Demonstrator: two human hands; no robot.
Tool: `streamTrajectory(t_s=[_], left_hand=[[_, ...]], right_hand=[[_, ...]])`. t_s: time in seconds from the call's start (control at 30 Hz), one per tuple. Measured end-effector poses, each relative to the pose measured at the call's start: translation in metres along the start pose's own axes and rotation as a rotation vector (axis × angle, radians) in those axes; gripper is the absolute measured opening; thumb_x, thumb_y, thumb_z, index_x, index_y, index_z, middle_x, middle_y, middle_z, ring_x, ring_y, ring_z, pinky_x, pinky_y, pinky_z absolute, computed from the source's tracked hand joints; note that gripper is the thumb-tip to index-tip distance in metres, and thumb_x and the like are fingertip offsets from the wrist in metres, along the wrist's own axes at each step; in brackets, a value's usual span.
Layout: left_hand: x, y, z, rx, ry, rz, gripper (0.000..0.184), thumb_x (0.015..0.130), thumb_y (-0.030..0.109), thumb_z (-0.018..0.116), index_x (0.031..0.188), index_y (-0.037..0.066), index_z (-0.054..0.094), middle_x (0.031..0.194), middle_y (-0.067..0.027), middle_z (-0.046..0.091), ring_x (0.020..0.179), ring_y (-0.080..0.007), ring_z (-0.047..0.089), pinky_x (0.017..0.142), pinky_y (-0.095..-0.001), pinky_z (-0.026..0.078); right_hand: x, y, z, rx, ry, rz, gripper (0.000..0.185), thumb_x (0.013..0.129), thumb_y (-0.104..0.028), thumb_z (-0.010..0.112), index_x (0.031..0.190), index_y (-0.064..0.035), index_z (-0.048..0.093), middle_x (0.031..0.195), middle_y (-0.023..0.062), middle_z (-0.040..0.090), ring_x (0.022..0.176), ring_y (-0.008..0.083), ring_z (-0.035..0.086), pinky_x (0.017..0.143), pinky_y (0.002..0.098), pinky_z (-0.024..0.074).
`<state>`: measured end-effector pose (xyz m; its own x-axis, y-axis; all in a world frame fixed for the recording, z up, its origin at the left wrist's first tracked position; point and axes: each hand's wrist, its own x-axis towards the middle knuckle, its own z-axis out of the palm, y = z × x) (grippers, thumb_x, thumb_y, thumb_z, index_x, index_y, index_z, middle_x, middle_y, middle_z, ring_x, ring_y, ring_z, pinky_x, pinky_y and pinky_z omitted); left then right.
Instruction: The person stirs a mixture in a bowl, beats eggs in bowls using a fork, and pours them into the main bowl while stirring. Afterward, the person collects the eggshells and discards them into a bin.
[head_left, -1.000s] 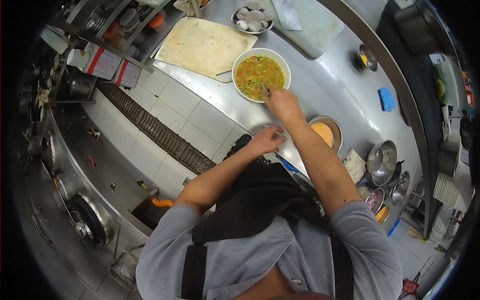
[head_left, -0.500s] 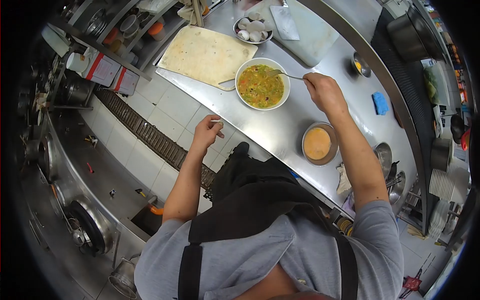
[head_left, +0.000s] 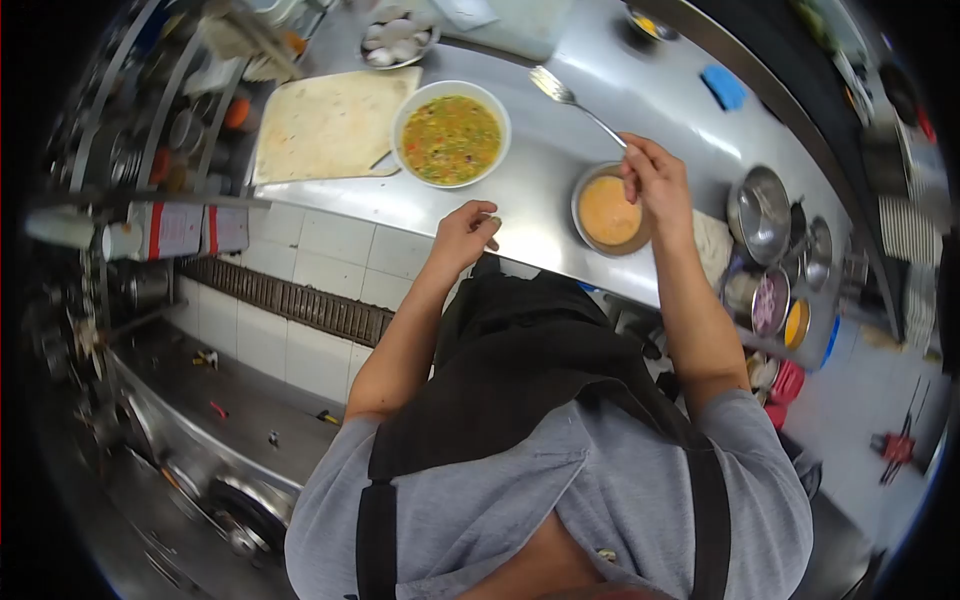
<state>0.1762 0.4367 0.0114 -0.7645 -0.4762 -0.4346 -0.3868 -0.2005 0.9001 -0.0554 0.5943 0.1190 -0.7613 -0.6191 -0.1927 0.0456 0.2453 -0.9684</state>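
My right hand (head_left: 657, 185) is closed around the handle of a fork (head_left: 560, 92). The tines point up and left over the steel counter, away from both bowls. Just below that hand stands a metal bowl (head_left: 582, 228) of orange beaten egg (head_left: 610, 211). My left hand (head_left: 467, 236) hovers by the counter's front edge, its fingers loosely curled and slightly apart, with nothing visible in them. Beyond it sits a white bowl (head_left: 506, 118) filled with a yellow-green mix of chopped vegetables (head_left: 451, 139).
A worn cutting board (head_left: 320, 125) lies left of the white bowl. Behind are a bowl of eggshells (head_left: 398, 42) and a pale board (head_left: 525, 32). A blue cloth (head_left: 724, 87) lies at the back right. Metal bowls (head_left: 760, 215) crowd the right end.
My right hand has carried the fork away from the white bowl toward the beaten egg. The camera view has turned, and my left hand now appears nearer the counter edge.
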Motion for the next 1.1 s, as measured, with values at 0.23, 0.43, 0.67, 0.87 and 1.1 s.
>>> streamTrajectory(t_s=[0.23, 0.43, 0.67, 0.87, 1.1], left_hand=[[0.062, 0.017, 0.098, 0.141, -0.281, -0.044, 0.043, 0.085, 0.023, 0.063, 0.117, -0.004, 0.056, 0.084, -0.0151, 0.067, 0.061, -0.0178, 0.066, 0.046, -0.0277, 0.047], [0.085, 0.017, 0.139, 0.234, -0.181, -0.001, 0.035, 0.079, 0.009, 0.060, 0.113, 0.000, 0.057, 0.090, -0.0127, 0.066, 0.075, -0.0203, 0.065, 0.056, -0.0312, 0.053], [0.079, 0.050, 0.179, 0.343, -0.302, 0.058, 0.019, 0.079, 0.001, 0.053, 0.098, -0.002, 0.057, 0.071, -0.0073, 0.059, 0.044, -0.0121, 0.046, 0.039, -0.0268, 0.037], [0.050, 0.089, 0.270, 0.241, -0.426, -0.008, 0.024, 0.078, -0.002, 0.051, 0.101, -0.001, 0.058, 0.075, -0.0056, 0.060, 0.046, -0.0086, 0.045, 0.037, -0.0223, 0.032], [0.006, 0.125, 0.408, 0.158, -0.475, -0.023, 0.026, 0.080, -0.003, 0.051, 0.106, -0.004, 0.056, 0.075, -0.0055, 0.059, 0.047, -0.0085, 0.044, 0.038, -0.0229, 0.032]], right_hand=[[-0.107, 0.049, -0.109, 0.035, 0.326, 0.122, 0.024, 0.093, -0.009, 0.051, 0.109, 0.0044, 0.062, 0.070, 0.0040, 0.060, 0.046, 0.0085, 0.050, 0.040, 0.0220, 0.0387], [-0.185, 0.068, -0.114, 0.234, 0.525, 0.152, 0.022, 0.094, -0.015, 0.054, 0.109, 0.0003, 0.059, 0.081, 0.0030, 0.064, 0.052, 0.0073, 0.054, 0.046, 0.0203, 0.0414], [-0.239, 0.083, -0.160, 0.376, 0.671, 0.078, 0.023, 0.095, -0.014, 0.053, 0.112, 0.0006, 0.059, 0.073, 0.0026, 0.057, 0.052, 0.0074, 0.051, 0.047, 0.0216, 0.0398], [-0.257, 0.093, -0.244, 0.426, 0.709, 0.106, 0.020, 0.094, -0.019, 0.057, 0.104, -0.0024, 0.064, 0.061, -0.0031, 0.051, 0.049, 0.0053, 0.047, 0.045, 0.0208, 0.0361], [-0.316, 0.120, -0.435, -0.426, 1.036, 0.103, 0.019, 0.088, -0.022, 0.066, 0.099, -0.0075, 0.070, 0.064, 0.0070, 0.063, 0.052, 0.0173, 0.057, 0.053, 0.0302, 0.0452]])
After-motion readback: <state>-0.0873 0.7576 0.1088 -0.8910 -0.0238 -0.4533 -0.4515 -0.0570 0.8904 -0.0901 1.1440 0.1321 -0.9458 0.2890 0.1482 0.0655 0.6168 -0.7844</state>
